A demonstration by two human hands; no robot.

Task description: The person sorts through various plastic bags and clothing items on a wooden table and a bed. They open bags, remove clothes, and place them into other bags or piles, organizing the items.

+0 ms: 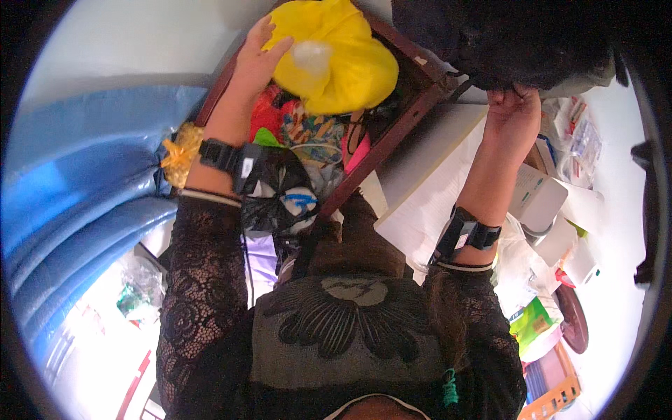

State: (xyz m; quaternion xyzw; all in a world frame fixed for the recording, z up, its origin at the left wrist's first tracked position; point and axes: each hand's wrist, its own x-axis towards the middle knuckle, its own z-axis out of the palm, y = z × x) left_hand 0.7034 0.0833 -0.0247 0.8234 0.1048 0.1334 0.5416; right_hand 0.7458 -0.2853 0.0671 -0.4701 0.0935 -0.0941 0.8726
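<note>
My left hand (pixel 258 52) is at the left side of a yellow cloth-like bundle (pixel 357 63), its thumb and fingers apart against the surface. A pale glossy spot shows on the bundle, which covers the far part of an open dark red wooden drawer or box (pixel 386 134). Under and in front of it lie red cloth (pixel 266 113), a patterned fabric piece (pixel 315 134) and a black plastic bag (pixel 275 181). At the upper right, my right hand (pixel 512 110) has its fingers curled into the lower edge of a black bag-like item (pixel 504 47); the fingertips are partly hidden.
Blue padded plastic (pixel 94 173) curves along the left, with a gold wrapped bundle (pixel 181 155) beside the drawer. A white board-like panel (pixel 436 184) leans on the right. Beyond it are white boxes (pixel 541 197), clear plastic packets (pixel 575 136) and a green packet (pixel 535 323).
</note>
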